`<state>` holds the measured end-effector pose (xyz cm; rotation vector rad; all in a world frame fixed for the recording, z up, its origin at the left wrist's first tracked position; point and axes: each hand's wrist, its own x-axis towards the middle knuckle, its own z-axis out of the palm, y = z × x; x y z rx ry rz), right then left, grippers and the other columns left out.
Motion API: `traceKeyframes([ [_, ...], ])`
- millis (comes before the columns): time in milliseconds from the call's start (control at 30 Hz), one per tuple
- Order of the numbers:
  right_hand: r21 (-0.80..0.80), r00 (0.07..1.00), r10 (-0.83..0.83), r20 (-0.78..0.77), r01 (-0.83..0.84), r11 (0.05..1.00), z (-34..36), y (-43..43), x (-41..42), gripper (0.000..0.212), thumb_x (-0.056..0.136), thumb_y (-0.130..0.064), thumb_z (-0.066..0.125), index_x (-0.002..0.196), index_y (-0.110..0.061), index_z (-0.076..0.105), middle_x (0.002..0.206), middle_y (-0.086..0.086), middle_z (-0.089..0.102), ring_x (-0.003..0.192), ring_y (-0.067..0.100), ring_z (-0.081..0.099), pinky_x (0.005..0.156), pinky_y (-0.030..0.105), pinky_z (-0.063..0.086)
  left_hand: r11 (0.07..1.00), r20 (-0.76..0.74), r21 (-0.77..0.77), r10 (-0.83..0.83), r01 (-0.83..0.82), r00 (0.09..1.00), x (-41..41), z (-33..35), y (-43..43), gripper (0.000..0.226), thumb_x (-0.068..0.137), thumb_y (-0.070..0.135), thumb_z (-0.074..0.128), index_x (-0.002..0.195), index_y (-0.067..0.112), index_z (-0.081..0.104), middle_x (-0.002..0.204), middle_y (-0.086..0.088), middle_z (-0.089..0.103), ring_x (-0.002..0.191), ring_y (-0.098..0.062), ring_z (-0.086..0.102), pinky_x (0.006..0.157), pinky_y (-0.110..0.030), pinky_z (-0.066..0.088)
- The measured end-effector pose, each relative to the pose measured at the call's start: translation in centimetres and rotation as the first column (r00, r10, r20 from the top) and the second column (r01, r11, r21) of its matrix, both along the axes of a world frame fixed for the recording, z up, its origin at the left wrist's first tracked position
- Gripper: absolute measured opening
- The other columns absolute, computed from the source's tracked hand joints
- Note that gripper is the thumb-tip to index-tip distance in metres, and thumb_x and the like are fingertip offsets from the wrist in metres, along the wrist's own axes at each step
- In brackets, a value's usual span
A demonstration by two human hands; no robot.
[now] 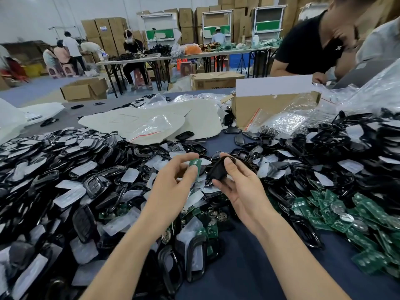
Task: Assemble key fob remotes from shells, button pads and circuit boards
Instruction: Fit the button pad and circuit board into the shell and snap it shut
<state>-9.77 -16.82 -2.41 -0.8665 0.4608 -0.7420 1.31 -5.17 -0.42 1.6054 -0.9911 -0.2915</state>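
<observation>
Black oval shell frames (194, 259) lie loose at the near edge of the worktop (249, 269), a dark blue cloth surface. Just behind them are a few loose green boards (211, 230) and round metal discs (220, 215).

Above this patch, over the middle of the worktop, both hands are raised side by side. The left hand (171, 187) pinches a small green circuit board (194, 164) between thumb and fingertips. Close beside it, the right hand (244, 189) grasps a black shell (217, 173), thumb pressed on its upper face and fingers curled under it.

Along the left side, a deep heap of shells and white-backed pads (65, 172) covers the cloth down to the near left corner. At the right edge lies a pile of green boards (346, 219), with more black shells (357, 152) stacked behind it.

Farther back, white sheets (155, 120) and clear plastic bags (287, 122) lie beside an open cardboard box (270, 107) near the far edge. A person in a black shirt (311, 48) leans over the far right corner. Beyond the worktop, other people sit and stand at long tables (151, 58) in front of stacked cartons (108, 29).
</observation>
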Motion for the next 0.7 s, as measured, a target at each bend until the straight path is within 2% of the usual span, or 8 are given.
traceKeyframes([
  [100, 0.033, 0.999, 0.035, 0.042, -0.037, 0.999, -0.1, -0.2, 0.1, 0.015, 0.102, -0.013, 0.057, 0.105, -0.008, 0.071, 0.094, 0.008, 0.077, 0.083, 0.018, 0.075, 0.07, 0.027, 0.061, 0.988, -0.161, -0.137, 0.049, -0.072, 0.986, -0.9, -0.7, -0.7, 0.011, 0.099, 0.02, 0.06, 0.109, 0.025, 0.06, 0.075, 0.011, 0.067, 0.064, -0.003, 0.058, 0.062, -0.015, 0.048],
  [167, 0.023, 0.998, 0.044, 0.051, -0.045, 0.999, 0.0, -0.2, 0.1, 0.016, 0.103, -0.012, 0.056, 0.102, -0.006, 0.071, 0.09, 0.007, 0.077, 0.08, 0.016, 0.074, 0.07, 0.028, 0.061, 0.974, -0.278, -0.194, 0.059, -0.116, 0.959, -0.8, -1.3, -0.6, 0.01, 0.097, 0.022, 0.063, 0.106, 0.021, 0.058, 0.078, 0.008, 0.07, 0.065, -0.005, 0.061, 0.062, -0.012, 0.048],
  [267, 0.023, 0.998, 0.038, 0.058, -0.039, 0.999, 0.1, -0.1, 0.2, 0.015, 0.101, -0.014, 0.058, 0.103, -0.01, 0.072, 0.094, 0.007, 0.078, 0.082, 0.019, 0.076, 0.065, 0.026, 0.06, 0.958, -0.375, -0.241, 0.054, -0.153, 0.925, -0.5, -2.0, -0.2, 0.013, 0.095, 0.02, 0.066, 0.103, 0.016, 0.056, 0.08, 0.004, 0.072, 0.071, -0.01, 0.066, 0.065, -0.018, 0.052],
  [400, -0.036, 1.0, -0.025, -0.019, 0.024, 0.999, -0.3, 0.0, 0.4, 0.01, 0.096, -0.02, 0.067, 0.102, -0.018, 0.074, 0.101, 0.007, 0.078, 0.084, 0.016, 0.075, 0.061, 0.021, 0.057, 0.944, -0.464, -0.291, 0.002, -0.155, 0.886, -0.5, -2.1, -0.2, 0.018, 0.091, 0.013, 0.068, 0.097, 0.013, 0.051, 0.079, 0.001, 0.072, 0.077, -0.018, 0.072, 0.071, -0.022, 0.055],
  [467, 0.001, 0.998, -0.065, -0.005, 0.065, 0.998, -0.4, 0.1, 0.5, 0.006, 0.093, -0.016, 0.07, 0.098, -0.016, 0.074, 0.1, 0.009, 0.078, 0.084, 0.015, 0.074, 0.065, 0.02, 0.058, 0.935, -0.469, -0.318, -0.01, -0.159, 0.883, -0.8, -2.0, -0.2, 0.022, 0.087, 0.016, 0.071, 0.096, 0.013, 0.05, 0.081, 0.0, 0.072, 0.08, -0.021, 0.073, 0.075, -0.025, 0.057],
  [567, 0.044, 0.994, -0.1, 0.039, 0.098, 0.994, -0.7, 0.3, 0.8, 0.004, 0.092, -0.009, 0.069, 0.096, -0.01, 0.067, 0.103, 0.014, 0.071, 0.09, 0.019, 0.074, 0.074, 0.023, 0.059, 0.926, -0.401, -0.337, 0.023, -0.171, 0.916, -1.3, -1.7, 0.0, 0.022, 0.089, 0.015, 0.071, 0.1, 0.013, 0.051, 0.088, -0.005, 0.074, 0.08, -0.023, 0.074, 0.074, -0.023, 0.057],
  [700, 0.011, 0.995, -0.095, 0.041, 0.095, 0.995, -1.1, 1.3, 1.2, 0.01, 0.086, -0.015, 0.071, 0.093, -0.012, 0.064, 0.107, 0.017, 0.068, 0.096, 0.028, 0.071, 0.075, 0.029, 0.061, 0.927, -0.365, -0.327, 0.053, -0.182, 0.929, -1.9, -1.8, -0.2, 0.014, 0.093, 0.012, 0.067, 0.1, 0.014, 0.054, 0.086, -0.006, 0.074, 0.081, -0.024, 0.073, 0.074, -0.024, 0.058],
])
